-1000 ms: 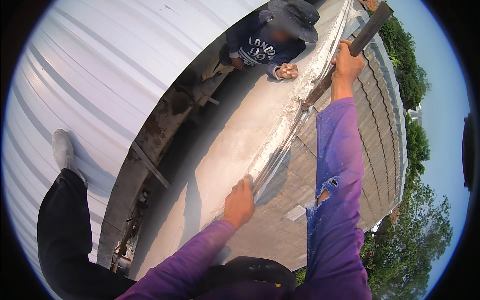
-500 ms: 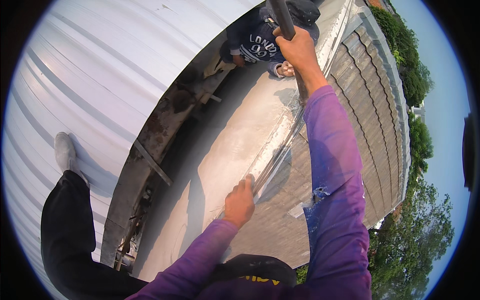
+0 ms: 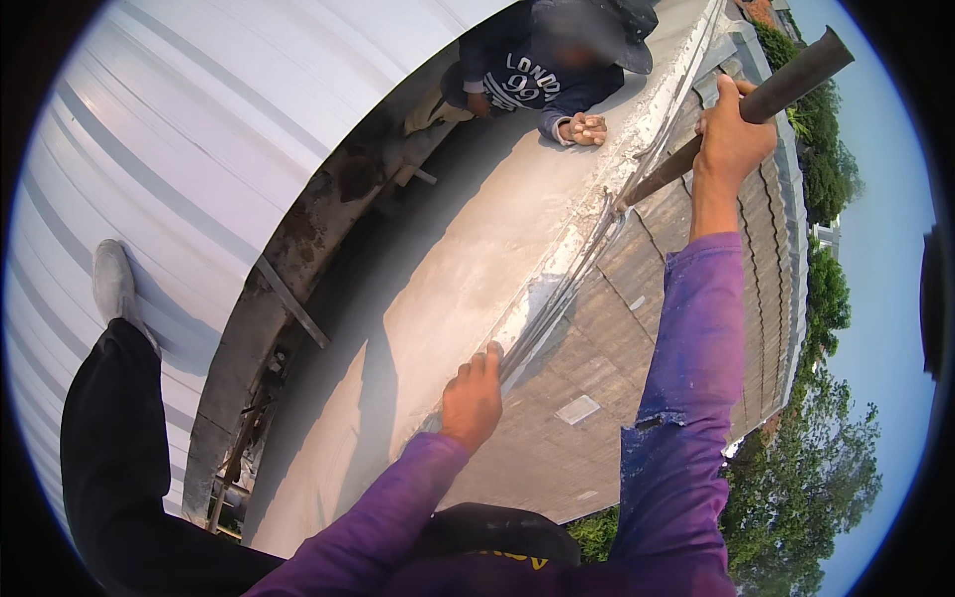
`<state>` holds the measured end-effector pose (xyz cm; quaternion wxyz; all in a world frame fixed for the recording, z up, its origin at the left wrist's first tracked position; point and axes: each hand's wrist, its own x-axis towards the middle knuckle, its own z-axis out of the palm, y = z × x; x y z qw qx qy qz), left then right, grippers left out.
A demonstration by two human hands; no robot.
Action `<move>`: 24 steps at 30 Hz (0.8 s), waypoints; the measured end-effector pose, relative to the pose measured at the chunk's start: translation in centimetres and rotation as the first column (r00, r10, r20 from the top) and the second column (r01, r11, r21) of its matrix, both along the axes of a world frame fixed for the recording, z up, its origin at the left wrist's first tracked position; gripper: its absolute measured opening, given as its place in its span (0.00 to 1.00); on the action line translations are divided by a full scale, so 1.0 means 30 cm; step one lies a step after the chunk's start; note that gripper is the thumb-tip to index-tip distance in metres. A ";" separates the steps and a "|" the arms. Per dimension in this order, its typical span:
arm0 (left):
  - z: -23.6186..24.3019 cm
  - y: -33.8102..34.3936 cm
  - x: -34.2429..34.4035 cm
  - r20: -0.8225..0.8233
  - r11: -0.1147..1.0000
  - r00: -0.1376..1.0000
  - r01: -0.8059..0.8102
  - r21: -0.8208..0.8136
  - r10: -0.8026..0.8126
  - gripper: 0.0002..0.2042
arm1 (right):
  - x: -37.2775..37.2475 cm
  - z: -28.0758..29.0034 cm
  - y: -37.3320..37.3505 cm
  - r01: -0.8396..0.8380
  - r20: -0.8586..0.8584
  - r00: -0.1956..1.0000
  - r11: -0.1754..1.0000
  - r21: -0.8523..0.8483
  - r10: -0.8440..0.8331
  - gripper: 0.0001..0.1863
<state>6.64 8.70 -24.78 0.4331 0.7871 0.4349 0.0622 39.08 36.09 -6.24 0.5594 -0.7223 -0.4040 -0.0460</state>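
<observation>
My right hand (image 3: 734,139) is closed around a dark metal pipe (image 3: 796,78), which slants up to the right. The pipe's lower end meets a bundle of thin metal rods (image 3: 567,284) that runs along the edge of a concrete wall top (image 3: 468,239). Lower down, my left hand (image 3: 472,400) is curled over this same edge, with the rods at its fingertips. Its palm side is hidden. Both my arms wear purple sleeves, the right one torn at the elbow.
A co-worker in a dark printed top (image 3: 532,85) leans by the wall's far end. At left, my booted foot (image 3: 114,282) stands on white corrugated sheet roofing (image 3: 199,179). A dark gap (image 3: 328,264) separates it from the wall. Tiled roofing (image 3: 567,368) slopes away at right, with trees beyond.
My right hand has swung the pipe's upper end to the right. Its lower end stays near the rods. My left hand keeps its place on the edge. The co-worker's head now shows more.
</observation>
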 end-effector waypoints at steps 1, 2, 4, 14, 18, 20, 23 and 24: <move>-0.005 0.000 -0.001 -0.007 1.000 1.000 0.005 -0.006 -0.005 0.29 | -0.037 0.031 -0.001 -0.078 -0.059 0.995 0.997 -0.010 0.077 0.12; -0.002 0.003 -0.003 -0.013 1.000 1.000 0.012 -0.003 -0.012 0.29 | -0.037 0.055 0.010 -0.258 -0.081 0.965 0.959 -0.122 0.249 0.10; 0.008 0.011 -0.004 -0.024 1.000 1.000 0.016 0.001 -0.016 0.28 | -0.078 0.093 0.036 -0.399 -0.059 0.912 0.843 -0.361 0.406 0.11; -0.007 0.001 -0.011 -0.041 1.000 0.999 0.021 0.018 -0.020 0.28 | 0.020 0.140 -0.092 -0.436 -0.315 0.856 0.900 -0.015 0.410 0.16; -0.006 -0.002 -0.009 -0.079 0.998 0.996 0.047 0.039 -0.044 0.28 | 0.071 0.179 -0.204 -0.320 -0.344 0.865 0.929 0.185 0.367 0.15; -0.003 -0.004 0.000 -0.082 0.998 0.996 0.042 0.049 -0.038 0.29 | 0.090 0.196 -0.236 -0.238 -0.344 0.875 0.922 0.307 0.341 0.14; -0.008 -0.005 -0.005 -0.077 0.997 0.997 0.038 0.067 -0.032 0.29 | 0.155 0.249 -0.289 -0.030 -0.328 0.923 0.885 0.465 0.203 0.16; -0.010 -0.006 -0.006 -0.080 0.996 0.996 0.039 0.075 -0.033 0.28 | 0.177 0.256 -0.306 0.032 -0.330 0.930 0.859 0.510 0.162 0.17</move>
